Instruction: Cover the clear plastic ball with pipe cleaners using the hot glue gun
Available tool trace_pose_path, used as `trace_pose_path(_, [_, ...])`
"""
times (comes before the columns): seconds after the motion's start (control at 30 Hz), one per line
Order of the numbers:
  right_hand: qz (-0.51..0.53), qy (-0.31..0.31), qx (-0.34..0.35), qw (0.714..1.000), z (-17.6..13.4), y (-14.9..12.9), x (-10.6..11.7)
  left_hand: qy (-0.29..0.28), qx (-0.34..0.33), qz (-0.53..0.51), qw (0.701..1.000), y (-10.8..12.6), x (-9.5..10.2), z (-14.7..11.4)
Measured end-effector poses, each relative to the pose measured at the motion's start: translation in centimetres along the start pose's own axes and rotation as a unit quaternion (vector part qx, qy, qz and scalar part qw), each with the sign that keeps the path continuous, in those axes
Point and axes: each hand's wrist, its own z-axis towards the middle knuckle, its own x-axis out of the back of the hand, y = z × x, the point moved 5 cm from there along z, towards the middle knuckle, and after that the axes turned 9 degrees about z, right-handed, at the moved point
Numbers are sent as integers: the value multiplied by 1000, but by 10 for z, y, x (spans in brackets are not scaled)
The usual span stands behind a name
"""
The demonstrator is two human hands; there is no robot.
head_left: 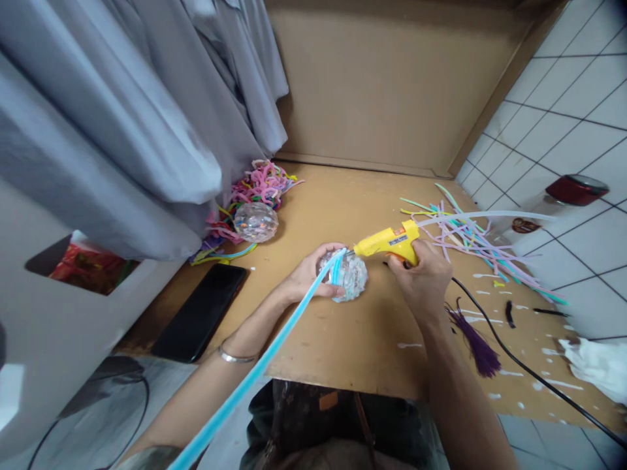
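Note:
My left hand (313,274) is closed around a clear, faceted round ball or jar (353,279) just above the board. Light-blue pipe cleaner (294,324) wraps part of the ball, and its long loose end runs down toward me past my left forearm. My right hand (425,277) grips a yellow glue gun (386,243) by its handle. The nozzle points left and meets the top of the ball near the blue strands; whether it touches cannot be made out. A long translucent glue stick (484,214) sticks out of the gun's back.
A second clear ball (255,222) sits by a pile of colored pipe cleaners (267,186). A black phone (200,313) lies at left. On the right are loose pipe cleaners (470,238), a purple tassel (475,343), a black cord (509,352), white tissue (595,365) and a red-lidded jar (578,189).

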Motion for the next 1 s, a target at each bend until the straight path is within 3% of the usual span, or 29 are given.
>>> trace_pose_path(0.53, [-15, -3, 4, 1000, -1, 0, -2, 3, -11, 10, 1000, -2, 1, 1])
trace_pose_path(0.8, [3, 3, -12, 1000, 1, 3, -1, 1, 14, -16, 1000, 3, -1, -1])
trace_pose_path(1.0, [14, -8, -58, 998, -1, 13, -6, 2, -12, 9, 1000, -3, 1, 0])
